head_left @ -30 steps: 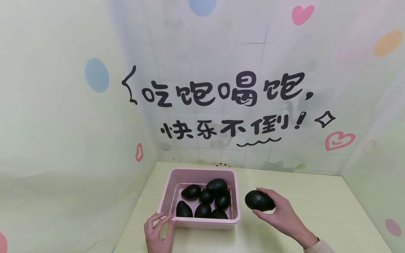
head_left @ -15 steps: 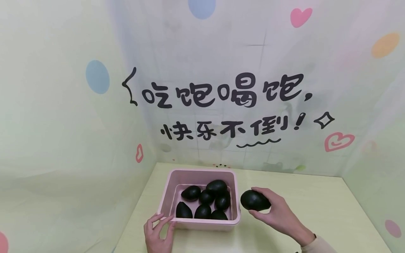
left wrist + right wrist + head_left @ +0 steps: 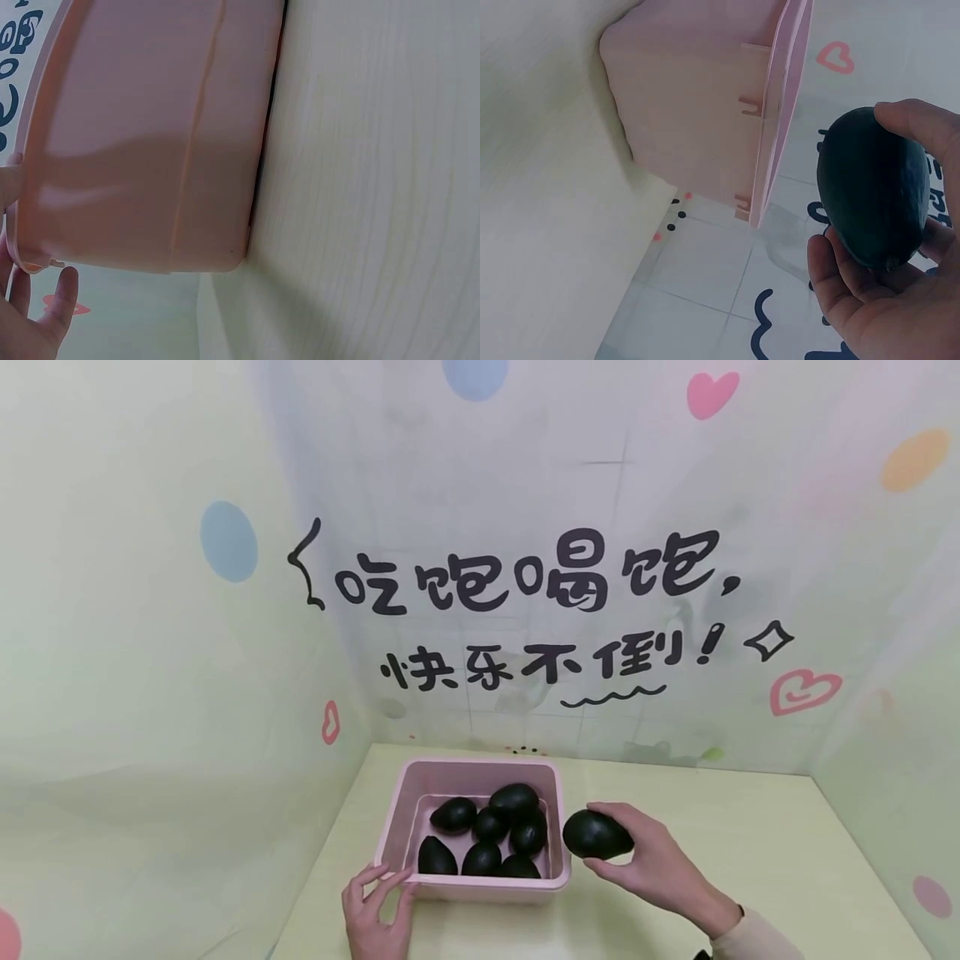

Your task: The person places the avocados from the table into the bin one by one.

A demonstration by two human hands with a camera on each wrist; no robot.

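My right hand (image 3: 660,864) holds a dark green avocado (image 3: 597,835) between thumb and fingers, just right of a pink plastic bin (image 3: 491,891). In the right wrist view the avocado (image 3: 871,187) appears smooth, its stem end near the palm, apart from the bin (image 3: 697,112). My left hand (image 3: 377,914) grips the rim at the bin's front left corner. The left wrist view catches part of that hand (image 3: 34,322) around the rim, beside the bin's outer wall (image 3: 135,150). Several more avocados (image 3: 482,860) lie inside the bin; the front wall partly hides the nearest.
The bin stands on a pale wood-grain table (image 3: 720,827). Behind the table hangs a printed backdrop (image 3: 525,485) with large dark characters, hearts and coloured dots. Similar sheeting (image 3: 135,693) closes off the left side.
My right hand has moved a little to the left with the avocado, closer to the bin's right rim. The left hand and the bin have stayed in place.
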